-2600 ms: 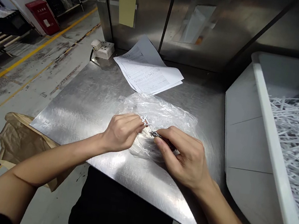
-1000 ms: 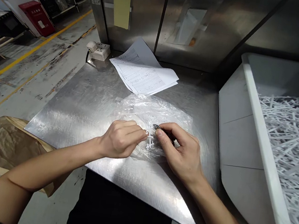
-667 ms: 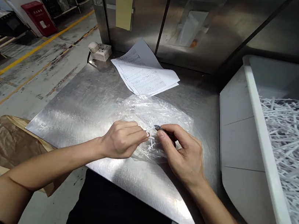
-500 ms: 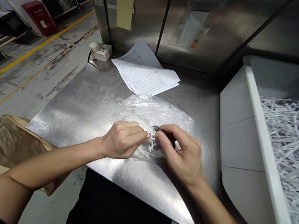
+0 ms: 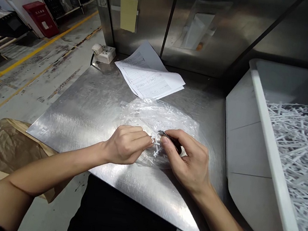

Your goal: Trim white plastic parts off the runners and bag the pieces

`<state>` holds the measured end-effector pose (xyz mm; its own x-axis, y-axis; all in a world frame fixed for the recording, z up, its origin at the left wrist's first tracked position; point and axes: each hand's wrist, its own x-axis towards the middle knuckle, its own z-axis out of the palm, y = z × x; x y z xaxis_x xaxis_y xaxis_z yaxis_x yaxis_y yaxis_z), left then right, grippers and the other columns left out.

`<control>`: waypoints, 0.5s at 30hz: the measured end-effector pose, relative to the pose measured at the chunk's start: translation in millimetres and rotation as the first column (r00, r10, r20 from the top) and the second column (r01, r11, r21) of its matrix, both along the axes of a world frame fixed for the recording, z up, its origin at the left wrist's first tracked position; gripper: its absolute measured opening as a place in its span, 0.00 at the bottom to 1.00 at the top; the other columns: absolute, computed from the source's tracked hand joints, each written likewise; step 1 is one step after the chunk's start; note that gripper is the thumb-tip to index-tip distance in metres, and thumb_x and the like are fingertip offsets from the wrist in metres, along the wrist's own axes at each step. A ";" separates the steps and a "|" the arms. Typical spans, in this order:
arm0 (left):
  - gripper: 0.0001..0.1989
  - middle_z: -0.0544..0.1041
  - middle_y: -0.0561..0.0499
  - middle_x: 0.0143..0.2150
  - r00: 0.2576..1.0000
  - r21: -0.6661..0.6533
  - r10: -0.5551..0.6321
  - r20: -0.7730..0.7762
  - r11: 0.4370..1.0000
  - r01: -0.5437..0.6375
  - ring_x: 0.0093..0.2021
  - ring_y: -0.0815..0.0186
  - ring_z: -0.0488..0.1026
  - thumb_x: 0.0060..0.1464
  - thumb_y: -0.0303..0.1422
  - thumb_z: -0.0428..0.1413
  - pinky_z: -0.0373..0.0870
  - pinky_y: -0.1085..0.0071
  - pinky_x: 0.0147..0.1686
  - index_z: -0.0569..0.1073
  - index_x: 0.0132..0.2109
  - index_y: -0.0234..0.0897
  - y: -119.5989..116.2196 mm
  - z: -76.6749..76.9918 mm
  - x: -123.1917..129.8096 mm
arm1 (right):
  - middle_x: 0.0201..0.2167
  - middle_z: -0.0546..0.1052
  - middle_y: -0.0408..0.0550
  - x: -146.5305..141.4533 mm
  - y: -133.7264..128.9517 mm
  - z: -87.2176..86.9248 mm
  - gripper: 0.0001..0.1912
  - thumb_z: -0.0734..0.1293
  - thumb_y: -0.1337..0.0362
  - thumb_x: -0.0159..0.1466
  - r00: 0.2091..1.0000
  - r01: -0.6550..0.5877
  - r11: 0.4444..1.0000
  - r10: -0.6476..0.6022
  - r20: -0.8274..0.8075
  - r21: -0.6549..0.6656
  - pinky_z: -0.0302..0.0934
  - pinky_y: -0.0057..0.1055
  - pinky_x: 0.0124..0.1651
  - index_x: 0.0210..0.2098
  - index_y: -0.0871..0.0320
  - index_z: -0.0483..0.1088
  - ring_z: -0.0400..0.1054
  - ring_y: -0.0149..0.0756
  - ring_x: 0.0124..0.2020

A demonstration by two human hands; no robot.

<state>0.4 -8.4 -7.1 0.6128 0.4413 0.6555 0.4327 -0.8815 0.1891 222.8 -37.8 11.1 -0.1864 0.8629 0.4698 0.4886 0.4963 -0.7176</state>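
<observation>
Between my hands is a small white branched plastic piece (image 5: 156,146), like a moulding sprue. My left hand (image 5: 128,144) is closed, pinching one end of it between thumb and fingertips. In my right hand (image 5: 189,158) is a small dark-handled cutter (image 5: 174,142), probably nippers, mostly hidden by the fingers. Its metal tip lies at the upper part of the white piece. Beneath both hands a clear plastic bag (image 5: 159,116) is spread on the metal table (image 5: 73,119), with small pale bits visible in it.
On the right stands a grey-white bin (image 5: 275,167) holding many white plastic sprues (image 5: 303,152). Printed sheets (image 5: 153,77) lie behind the bag. A white power strip (image 5: 105,54) sits at the table's back left corner. A brown paper bag (image 5: 14,149) is beyond the left edge.
The cutter in my right hand has turned very slightly, showing more of its dark handle. My left hand stays in place on the white piece.
</observation>
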 end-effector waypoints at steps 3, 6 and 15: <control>0.13 0.73 0.53 0.27 1.000 0.016 0.014 -0.015 1.000 -0.014 0.28 0.67 0.66 0.70 0.24 0.54 0.60 0.65 0.27 0.70 0.34 0.38 0.0 1.3 0.1 | 0.33 0.78 0.41 -0.9 -0.3 0.9 0.02 0.70 0.67 0.74 1.000 -0.003 1.000 0.003 0.007 0.020 0.61 0.31 0.33 0.42 0.57 0.75 0.67 0.29 0.29; 0.13 0.72 0.54 0.27 0.999 0.023 0.013 -0.030 1.000 -0.013 0.28 0.67 0.65 0.70 0.24 0.54 0.59 0.65 0.26 0.69 0.33 0.38 -0.1 1.7 0.2 | 0.34 0.79 0.42 -1.2 -0.4 0.6 0.02 0.70 0.67 0.75 1.000 -0.011 0.999 0.010 0.014 0.035 0.61 0.31 0.34 0.43 0.57 0.75 0.68 0.29 0.29; 0.12 0.71 0.54 0.27 1.000 0.022 -0.012 -0.025 1.000 0.013 0.28 0.67 0.64 0.67 0.22 0.53 0.58 0.65 0.26 0.69 0.33 0.38 0.3 0.2 0.0 | 0.34 0.79 0.43 -1.0 -0.6 0.6 0.01 0.70 0.69 0.74 0.999 -0.037 0.998 0.036 0.012 0.054 0.62 0.31 0.34 0.44 0.57 0.76 0.69 0.30 0.30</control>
<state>0.4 -8.1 -6.9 0.6344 0.4190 0.6496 0.4260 -0.8907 0.1585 221.9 -38.4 11.7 -0.2228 0.8289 0.5132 0.4774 0.5517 -0.6839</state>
